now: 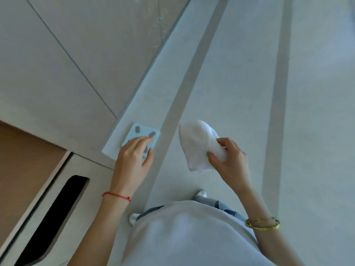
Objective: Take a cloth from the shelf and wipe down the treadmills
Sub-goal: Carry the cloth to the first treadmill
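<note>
A white cloth (pixel 197 144) hangs loosely bunched in front of me, and my right hand (pixel 228 160) pinches its lower right part between thumb and fingers. My left hand (pixel 134 158) grips a small light-blue square item (pixel 143 134) with dark oval marks, thumb on its right edge and fingers across its face. Both hands are held above the pale floor, about waist high. No treadmill is in view.
A white cabinet (pixel 63 77) with panel seams fills the left, with a white ledge (pixel 134 104) running along its base. At lower left is a panel with a dark slot opening (pixel 55 214). Pale floor with grey stripes (pixel 276 112) stretches ahead; my feet stand below.
</note>
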Tool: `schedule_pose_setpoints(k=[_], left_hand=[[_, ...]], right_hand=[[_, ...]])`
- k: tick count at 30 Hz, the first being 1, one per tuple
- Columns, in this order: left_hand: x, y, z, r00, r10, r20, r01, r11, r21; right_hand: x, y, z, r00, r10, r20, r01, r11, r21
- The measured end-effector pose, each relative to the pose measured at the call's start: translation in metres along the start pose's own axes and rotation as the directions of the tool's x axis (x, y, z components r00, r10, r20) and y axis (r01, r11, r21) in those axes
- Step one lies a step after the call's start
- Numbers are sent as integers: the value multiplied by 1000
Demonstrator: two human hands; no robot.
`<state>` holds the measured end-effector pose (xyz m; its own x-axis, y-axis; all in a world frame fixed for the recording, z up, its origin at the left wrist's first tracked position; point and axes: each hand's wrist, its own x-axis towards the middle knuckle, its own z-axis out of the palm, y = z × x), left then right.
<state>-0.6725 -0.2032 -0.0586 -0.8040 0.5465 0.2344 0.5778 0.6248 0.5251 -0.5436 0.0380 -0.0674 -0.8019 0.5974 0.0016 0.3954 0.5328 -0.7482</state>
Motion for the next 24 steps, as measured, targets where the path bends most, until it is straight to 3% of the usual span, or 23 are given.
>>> schedule_pose_setpoints(k=[9,17,24], left_hand=[[105,126,108,968,194,162,-180,979,-96],[201,206,191,876,372,306,-341,928,-152],[324,292,285,780,523,343,-471,852,-228]], right_hand=[[34,108,-124,951,180,-253,-189,982,-13],[76,179,-177,844,336,-418,-346,937,54],[159,243,-240,739,426,-523,-431,894,121]])
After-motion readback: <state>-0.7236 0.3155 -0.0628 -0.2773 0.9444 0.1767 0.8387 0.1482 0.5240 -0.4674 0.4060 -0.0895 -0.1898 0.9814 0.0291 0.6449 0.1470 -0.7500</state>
